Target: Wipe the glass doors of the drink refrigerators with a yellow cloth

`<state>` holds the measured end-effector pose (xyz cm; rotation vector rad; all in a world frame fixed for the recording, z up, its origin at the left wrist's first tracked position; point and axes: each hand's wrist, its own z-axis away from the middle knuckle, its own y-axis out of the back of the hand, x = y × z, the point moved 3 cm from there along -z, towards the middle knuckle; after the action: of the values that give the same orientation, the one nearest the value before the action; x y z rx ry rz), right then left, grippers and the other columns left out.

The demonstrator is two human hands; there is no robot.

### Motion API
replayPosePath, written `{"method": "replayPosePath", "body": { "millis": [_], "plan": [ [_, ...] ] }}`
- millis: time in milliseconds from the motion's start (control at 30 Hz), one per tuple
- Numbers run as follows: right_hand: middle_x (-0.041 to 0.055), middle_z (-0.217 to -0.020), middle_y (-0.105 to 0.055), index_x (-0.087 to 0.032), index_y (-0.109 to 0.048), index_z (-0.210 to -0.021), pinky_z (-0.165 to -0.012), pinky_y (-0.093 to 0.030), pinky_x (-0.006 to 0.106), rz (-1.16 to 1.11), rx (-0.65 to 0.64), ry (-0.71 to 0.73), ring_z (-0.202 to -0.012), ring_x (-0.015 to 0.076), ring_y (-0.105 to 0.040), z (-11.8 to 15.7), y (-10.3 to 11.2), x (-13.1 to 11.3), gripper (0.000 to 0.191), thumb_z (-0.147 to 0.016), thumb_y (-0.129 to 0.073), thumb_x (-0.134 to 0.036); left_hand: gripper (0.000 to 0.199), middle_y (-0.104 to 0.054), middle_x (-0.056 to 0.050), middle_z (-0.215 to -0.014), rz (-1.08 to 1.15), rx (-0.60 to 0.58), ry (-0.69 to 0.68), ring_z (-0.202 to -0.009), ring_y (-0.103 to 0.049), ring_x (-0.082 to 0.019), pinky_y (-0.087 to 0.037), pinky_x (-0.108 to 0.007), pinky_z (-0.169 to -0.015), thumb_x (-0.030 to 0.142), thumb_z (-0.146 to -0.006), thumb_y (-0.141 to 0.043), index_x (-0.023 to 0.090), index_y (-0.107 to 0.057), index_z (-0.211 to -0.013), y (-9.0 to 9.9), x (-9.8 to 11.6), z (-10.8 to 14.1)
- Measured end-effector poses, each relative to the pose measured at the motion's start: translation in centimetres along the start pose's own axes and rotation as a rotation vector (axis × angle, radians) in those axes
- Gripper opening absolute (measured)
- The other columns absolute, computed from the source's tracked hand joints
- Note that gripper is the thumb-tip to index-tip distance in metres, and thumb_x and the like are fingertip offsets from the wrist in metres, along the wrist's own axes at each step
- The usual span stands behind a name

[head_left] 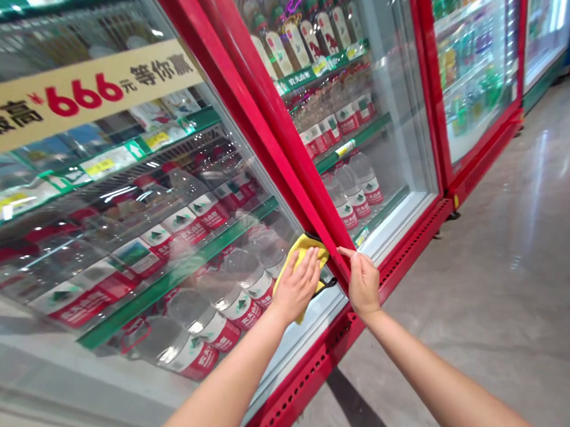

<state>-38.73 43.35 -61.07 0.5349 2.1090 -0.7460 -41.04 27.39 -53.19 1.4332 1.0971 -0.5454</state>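
My left hand (300, 281) presses a yellow cloth (307, 243) with dark edging flat against the lower corner of the glass door (245, 237). Its fingers lie close together over the cloth, hiding much of it. Just to the right, my right hand (363, 281) is at the red door frame (309, 208), fingers curled at its edge and the index finger stretched across it. Behind the glass, large clear water bottles (233, 293) with red and white labels stand on the bottom shelf.
A yellow banner (90, 95) with red digits crosses the glass. A second door section (399, 117) shows more bottles on shelves. Further right stands another red-framed cooler (483, 77). A perforated red base strip (408, 239) runs above the shiny grey floor (503, 250).
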Motion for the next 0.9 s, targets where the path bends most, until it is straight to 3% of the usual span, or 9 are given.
{"method": "replayPosePath", "body": {
  "millis": [100,200,300,400,467,567,667,833,900],
  "plan": [
    [0.0097,-0.109,-0.079,-0.020,-0.077,-0.107,-0.100,-0.053,0.044,-0.012,-0.006,0.032,-0.106,0.0233,-0.072,-0.2,-0.1,-0.5,0.048,-0.106,-0.034,-0.042,0.038,-0.051,-0.015,-0.155,0.000,0.013,-0.111,-0.149,-0.042,-0.026,-0.024,-0.050,-0.130,0.019,-0.100,-0.047,0.011,-0.061,-0.135,0.7,-1.5,-0.8],
    [0.0097,-0.115,-0.078,-0.021,-0.076,-0.114,-0.103,-0.053,0.045,-0.022,-0.030,0.076,-0.112,0.0229,-0.070,-0.2,-0.3,-1.2,0.047,-0.106,-0.034,-0.040,0.048,-0.046,-0.015,-0.159,0.019,0.023,0.029,-0.152,-0.037,-0.028,-0.024,-0.055,-0.129,0.020,-0.099,-0.050,0.014,-0.052,-0.146,1.6,-3.3,-1.6],
    [0.0101,-0.129,-0.073,-0.022,-0.072,-0.125,-0.110,-0.050,0.044,-0.024,-0.107,0.137,-0.123,0.0217,-0.066,-0.1,-0.8,-1.7,0.043,-0.106,-0.037,-0.037,0.051,-0.044,-0.015,-0.160,0.028,0.037,0.141,-0.152,-0.037,-0.031,-0.023,-0.061,-0.128,0.021,-0.098,-0.053,0.018,-0.050,-0.148,1.8,-3.5,-1.7],
    [0.0102,-0.142,-0.065,-0.023,-0.066,-0.137,-0.116,-0.047,0.044,0.005,-0.199,0.202,-0.133,0.0216,-0.060,0.1,-1.3,-2.0,0.042,-0.105,-0.040,-0.033,0.044,-0.056,-0.012,-0.153,0.077,0.028,-0.050,-0.148,-0.044,-0.029,-0.025,-0.058,-0.128,0.021,-0.098,-0.054,0.019,-0.057,-0.142,1.5,-3.2,-1.7],
    [0.0095,-0.150,-0.058,-0.025,-0.059,-0.145,-0.119,-0.044,0.044,0.037,-0.243,0.226,-0.140,0.0217,-0.054,0.0,-1.5,-1.9,0.045,-0.105,-0.041,-0.029,0.042,-0.058,-0.010,-0.151,0.089,0.020,-0.114,-0.148,-0.044,-0.028,-0.026,-0.056,-0.128,0.020,-0.098,-0.053,0.019,-0.059,-0.140,1.9,-4.1,-1.9],
    [0.0077,-0.159,-0.047,-0.027,-0.046,-0.155,-0.122,-0.040,0.045,0.106,-0.295,0.272,-0.148,0.0216,-0.044,-0.1,-1.8,-1.4,0.054,-0.102,-0.042,-0.020,0.046,-0.049,-0.012,-0.158,0.056,0.049,0.049,-0.153,-0.035,-0.030,-0.024,-0.059,-0.128,0.018,-0.099,-0.052,0.019,-0.054,-0.145,3.2,-6.5,-2.1],
    [0.0073,-0.164,-0.039,-0.028,-0.035,-0.161,-0.123,-0.038,0.049,0.218,-0.372,0.382,-0.154,0.0229,-0.033,-0.1,-1.9,-0.8,0.069,-0.095,-0.041,-0.007,0.050,-0.043,-0.013,-0.161,0.020,0.046,0.181,-0.154,-0.032,-0.031,-0.024,-0.061,-0.127,0.018,-0.099,-0.051,0.019,-0.051,-0.149,3.8,-6.9,-1.8],
    [0.0100,-0.164,-0.039,-0.025,-0.025,-0.164,-0.121,-0.039,0.056,0.399,-0.472,0.512,-0.156,0.0267,-0.026,0.3,-1.6,0.2,0.081,-0.089,-0.041,0.001,0.042,-0.055,-0.009,-0.154,0.059,-0.036,-0.124,-0.146,-0.047,-0.028,-0.030,-0.054,-0.127,0.021,-0.099,-0.052,0.019,-0.059,-0.141,3.4,-5.9,-1.9],
    [0.0104,-0.164,-0.037,-0.025,-0.023,-0.164,-0.121,-0.040,0.056,0.421,-0.490,0.519,-0.156,0.0266,-0.025,0.5,-1.5,0.4,0.083,-0.088,-0.041,0.002,0.045,-0.052,-0.009,-0.156,0.062,-0.011,-0.079,-0.149,-0.042,-0.027,-0.027,-0.053,-0.128,0.021,-0.099,-0.053,0.021,-0.057,-0.143,4.0,-7.4,-2.2]
  ]
}}
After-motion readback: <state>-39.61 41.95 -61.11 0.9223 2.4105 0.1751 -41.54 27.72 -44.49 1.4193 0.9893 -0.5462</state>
